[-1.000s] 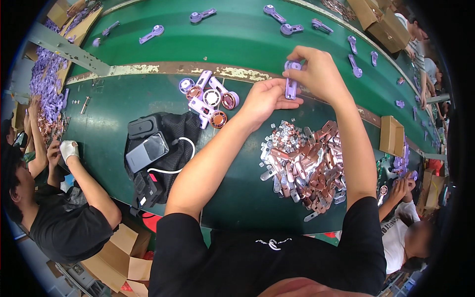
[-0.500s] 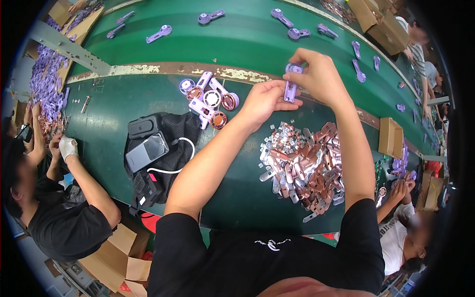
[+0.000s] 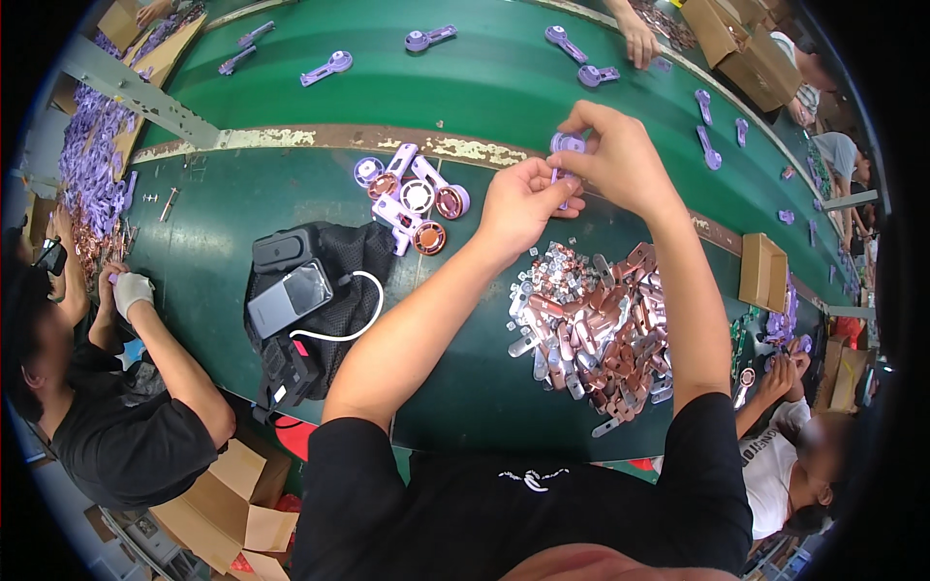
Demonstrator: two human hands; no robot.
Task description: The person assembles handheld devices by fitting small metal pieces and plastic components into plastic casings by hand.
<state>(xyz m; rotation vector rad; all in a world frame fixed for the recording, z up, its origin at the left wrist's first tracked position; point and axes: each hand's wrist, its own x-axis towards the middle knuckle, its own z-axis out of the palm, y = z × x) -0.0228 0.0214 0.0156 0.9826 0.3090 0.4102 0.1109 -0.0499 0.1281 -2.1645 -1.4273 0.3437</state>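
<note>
A light-purple handheld fan casing (image 3: 570,144) is held between my two hands, above the table's far edge. My right hand (image 3: 620,160) grips its round head from the right, fingers curled over it. The fingers of my left hand (image 3: 523,208) close around the narrow handle end and hide most of it. Below my hands lies a heap of copper and silver oblong metal pieces (image 3: 605,339), with small clear and silver bits (image 3: 557,276) at its upper left. Several purple fan bodies with copper or white round faces (image 3: 417,197) are clustered left of my left hand.
Beyond the chipped metal rail (image 3: 475,147), a green conveyor belt (image 3: 387,92) carries scattered purple casings. A black mesh bag with a grey power bank (image 3: 291,298) and white cable lies left. A small carton (image 3: 764,273) stands right. Co-workers sit on both sides.
My left hand has closed around the casing's handle, covering it. Purple casings on the belt have shifted slightly right. A co-worker's hand has come in over the far belt, at a casing there.
</note>
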